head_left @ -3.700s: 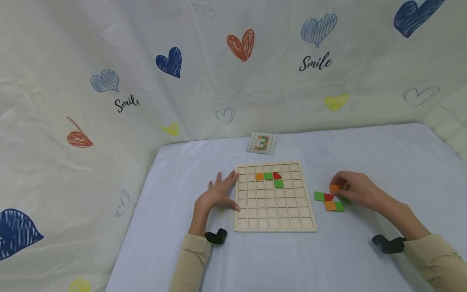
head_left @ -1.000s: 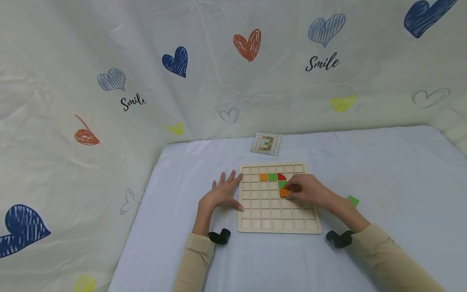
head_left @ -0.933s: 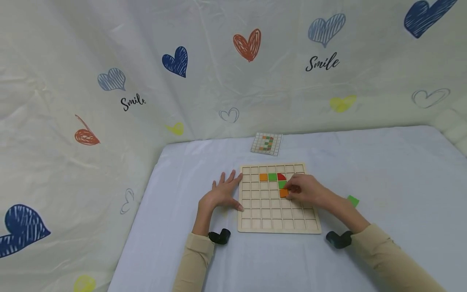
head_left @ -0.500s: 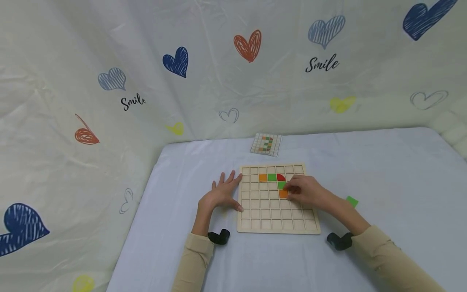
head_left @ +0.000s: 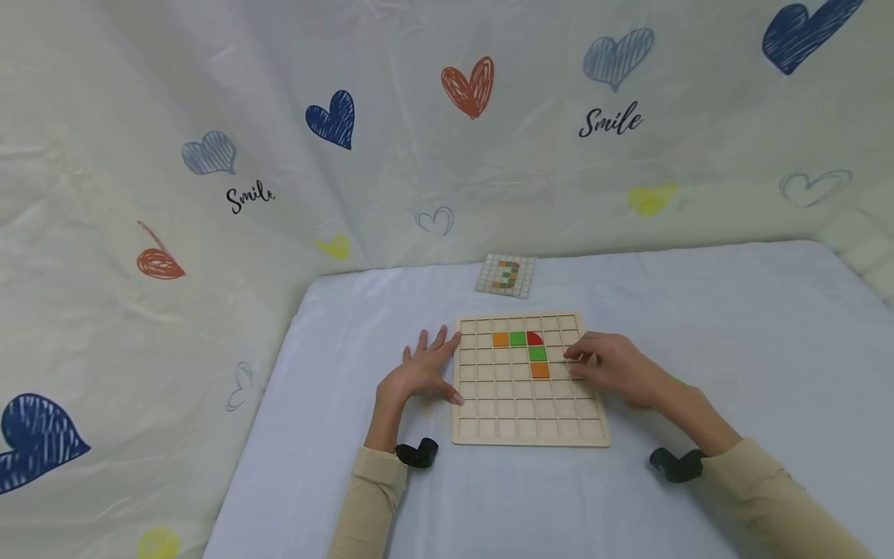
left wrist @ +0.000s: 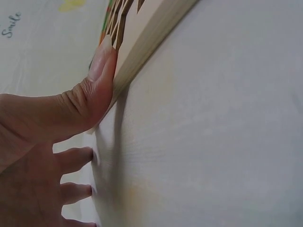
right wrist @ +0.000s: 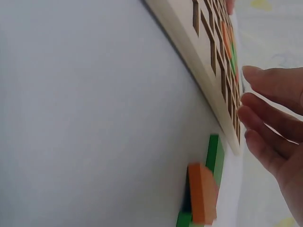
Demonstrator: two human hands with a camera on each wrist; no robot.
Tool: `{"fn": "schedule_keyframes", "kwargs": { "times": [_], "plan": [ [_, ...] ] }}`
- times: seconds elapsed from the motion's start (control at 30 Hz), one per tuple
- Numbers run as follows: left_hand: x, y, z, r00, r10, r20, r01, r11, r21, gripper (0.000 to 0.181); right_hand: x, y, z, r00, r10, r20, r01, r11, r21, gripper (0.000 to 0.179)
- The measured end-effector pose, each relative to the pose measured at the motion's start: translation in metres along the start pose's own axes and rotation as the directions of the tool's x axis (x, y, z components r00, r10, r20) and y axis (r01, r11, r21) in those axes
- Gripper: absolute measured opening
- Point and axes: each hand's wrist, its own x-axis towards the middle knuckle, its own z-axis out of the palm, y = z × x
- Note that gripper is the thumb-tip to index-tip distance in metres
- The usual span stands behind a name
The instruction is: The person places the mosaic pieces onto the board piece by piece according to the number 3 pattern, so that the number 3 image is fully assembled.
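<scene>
A wooden grid board (head_left: 531,444) lies on the white cloth. In its upper part sit an orange tile (head_left: 500,339), a green tile (head_left: 517,338) and a red quarter-round tile (head_left: 534,338). Below the red one are another green tile (head_left: 537,353) and a second orange tile (head_left: 540,370). My left hand (head_left: 412,374) is spread at the board's left side, its thumb (left wrist: 102,66) against the edge in the left wrist view. Over the board's right part, my right hand (head_left: 618,369) is bent loosely, nothing between thumb and fingers.
A small card (head_left: 506,276) printed with a coloured grid pattern lies behind the board. Right of the board, mostly hidden by my right arm in the head view, loose tiles lie together, among them an orange piece (right wrist: 202,196) and a green piece (right wrist: 215,153).
My right hand brought an orange tile from the loose pieces to the cell below the lower green tile, let it go and drew back rightward. My left hand stays at the board's edge.
</scene>
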Motion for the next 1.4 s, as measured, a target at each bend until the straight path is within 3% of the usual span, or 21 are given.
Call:
{"fn": "schedule_keyframes", "kwargs": {
  "times": [0.57, 0.9, 1.4],
  "plan": [
    [0.0, -0.002, 0.001, 1.0, 0.001, 0.001, -0.001, 1.0, -0.009, 0.12, -0.039, 0.026, -0.014, 0.99, -0.021, -0.139, 0.003, 0.992, -0.127, 0.022],
    [-0.003, 0.001, -0.001, 1.0, 0.004, 0.005, -0.004, 1.0, -0.027, 0.12, -0.048, 0.034, -0.016, 0.994, 0.004, -0.108, -0.018, 0.991, -0.13, 0.02],
    [-0.004, 0.0, -0.001, 1.0, 0.006, 0.002, -0.006, 1.0, -0.029, 0.118, -0.044, 0.031, -0.018, 0.998, 0.033, -0.05, -0.04, 0.99, -0.133, 0.02]
  ]
}}
